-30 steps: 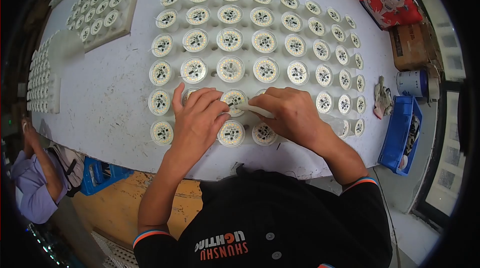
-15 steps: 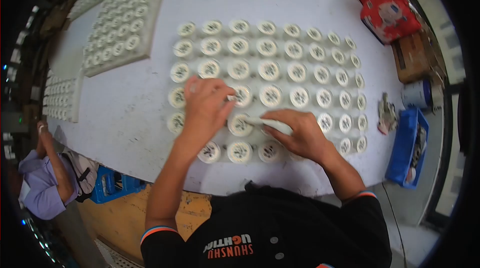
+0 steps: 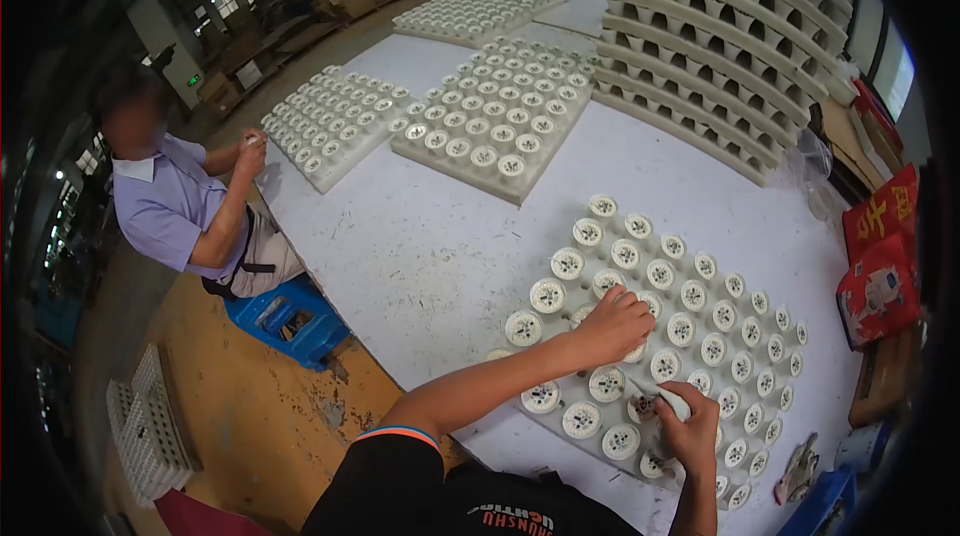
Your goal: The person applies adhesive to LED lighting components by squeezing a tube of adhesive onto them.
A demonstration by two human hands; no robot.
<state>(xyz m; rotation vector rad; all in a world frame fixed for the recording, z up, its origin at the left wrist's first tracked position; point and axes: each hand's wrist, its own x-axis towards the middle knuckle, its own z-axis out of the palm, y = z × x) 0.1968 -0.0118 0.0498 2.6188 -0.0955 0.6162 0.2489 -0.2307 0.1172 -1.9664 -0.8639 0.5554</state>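
Note:
Rows of round white LED bulb bases [image 3: 680, 328] stand upright in a pale tray, each topped by a disc with small dark parts. My left hand [image 3: 615, 324] is over the middle rows, its fingers bent and drawn together at a disc; what they pinch is hidden. Closer to me, my right hand [image 3: 692, 426] grips a white pen-shaped tool [image 3: 676, 400] with a narrow tip. That tip points left, at a disc in the nearer rows; whether it touches cannot be made out.
More filled trays [image 3: 500, 111] lie further along the white table [image 3: 400, 236]. A tall stack of pale moulded trays [image 3: 715, 46] stands at the back right. Red bags [image 3: 880, 266] and a blue bin [image 3: 825, 511] line the right side. Another person [image 3: 185, 196] sits at the left edge.
My view has swung left and up, bringing the tray stack and the seated person into fuller view. Both hands stay over the bulb tray, the right still holding the white tool.

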